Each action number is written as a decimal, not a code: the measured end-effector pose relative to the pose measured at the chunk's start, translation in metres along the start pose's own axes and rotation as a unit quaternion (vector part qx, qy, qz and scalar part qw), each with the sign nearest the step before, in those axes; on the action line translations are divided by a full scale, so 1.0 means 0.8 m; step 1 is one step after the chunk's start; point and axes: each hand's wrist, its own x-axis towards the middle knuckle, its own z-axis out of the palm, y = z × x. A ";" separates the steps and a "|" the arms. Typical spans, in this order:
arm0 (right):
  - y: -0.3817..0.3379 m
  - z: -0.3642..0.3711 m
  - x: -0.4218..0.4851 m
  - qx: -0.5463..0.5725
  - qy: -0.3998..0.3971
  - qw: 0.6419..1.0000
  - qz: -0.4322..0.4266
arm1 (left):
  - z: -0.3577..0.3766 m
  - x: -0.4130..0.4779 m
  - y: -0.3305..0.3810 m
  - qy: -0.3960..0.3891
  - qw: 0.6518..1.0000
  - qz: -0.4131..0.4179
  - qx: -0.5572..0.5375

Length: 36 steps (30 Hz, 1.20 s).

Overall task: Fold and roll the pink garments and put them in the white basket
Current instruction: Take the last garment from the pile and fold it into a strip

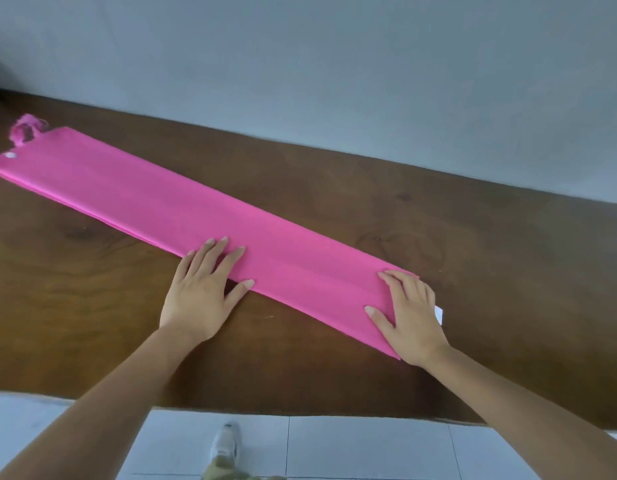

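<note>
Both palms press flat: my right hand [409, 315] on the near end of the pink garment [168, 199], my left hand [203, 289] on its edge beside. Beyond, the folded strip runs across the wooden table [438, 220]. Folding looks complete; rolling from this end comes next, requiring curled fingers. Basket not visible.

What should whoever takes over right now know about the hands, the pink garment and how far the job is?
Hands: the left hand is open and flat, fingers on the near edge of the pink garment, partway along it. The right hand is open, pressing flat on the garment's right end.
Things: the garment lies as a long narrow strip, diagonally across the wooden table.
Done: lengthwise folding.
Left: roll the strip and put it in the white basket, which is not in view.
</note>
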 end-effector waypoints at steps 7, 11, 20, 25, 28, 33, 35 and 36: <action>0.007 0.005 0.006 -0.035 -0.036 0.999 0.000 | 0.002 -0.050 0.016 0.019 0.996 -0.090 0.004; 0.005 0.005 0.006 -0.041 -0.032 0.999 0.005 | 0.004 -0.073 0.023 0.022 0.993 -0.114 0.010; 0.008 0.006 0.006 -0.031 -0.013 0.999 -0.011 | 0.009 -0.116 0.051 0.023 0.987 -0.156 0.035; 0.013 0.007 0.008 -0.026 -0.009 0.999 -0.023 | 0.018 -0.143 0.084 0.050 0.976 -0.209 0.047; 0.016 0.010 0.009 -0.025 -0.017 0.999 -0.033 | 0.021 -0.150 0.109 0.061 0.963 -0.259 0.042; 0.021 0.010 0.010 -0.006 -0.031 0.998 -0.052 | 0.028 -0.149 0.174 0.056 0.937 -0.344 0.020; 0.024 0.007 0.013 0.019 -0.049 0.997 -0.056 | 0.032 -0.147 0.200 0.068 0.929 -0.362 0.018; 0.026 0.005 0.016 0.032 -0.067 0.996 -0.058 | 0.034 -0.146 0.213 0.074 0.925 -0.371 0.017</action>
